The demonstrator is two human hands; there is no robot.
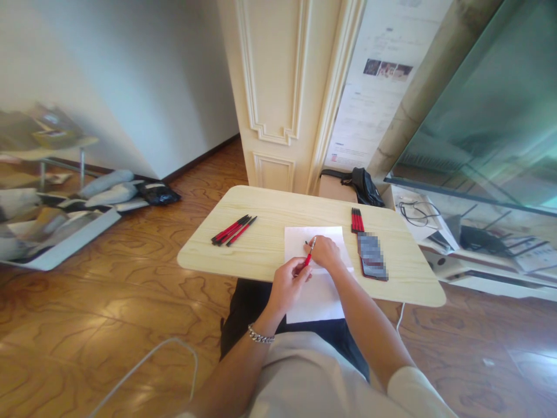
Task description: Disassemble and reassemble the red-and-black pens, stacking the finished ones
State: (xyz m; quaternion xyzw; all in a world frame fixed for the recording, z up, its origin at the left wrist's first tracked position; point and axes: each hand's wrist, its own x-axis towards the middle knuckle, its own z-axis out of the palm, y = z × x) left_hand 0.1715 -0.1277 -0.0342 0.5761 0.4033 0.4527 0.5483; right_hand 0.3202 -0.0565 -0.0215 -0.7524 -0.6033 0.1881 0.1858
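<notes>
My left hand (288, 284) is closed on a red pen (308, 259), which points up and away with a pale silvery section at its far end. Close against that end, my right hand (325, 253) has its fingers curled together. A small dark bit shows by its fingertips, too small to name. Both hands are over white paper (315, 299), which hangs past the table's near edge. To the left lies a loose group of red and black pens (232, 231). Several more red and black pens (357, 220) lie side by side at the right.
A phone (372, 256) with a blurred screen lies on the pale wooden table (204, 247), right of the paper. Behind the table are a black bag (364, 184) and a cream panel (278, 87). A white cable (152, 354) crosses the floor at left.
</notes>
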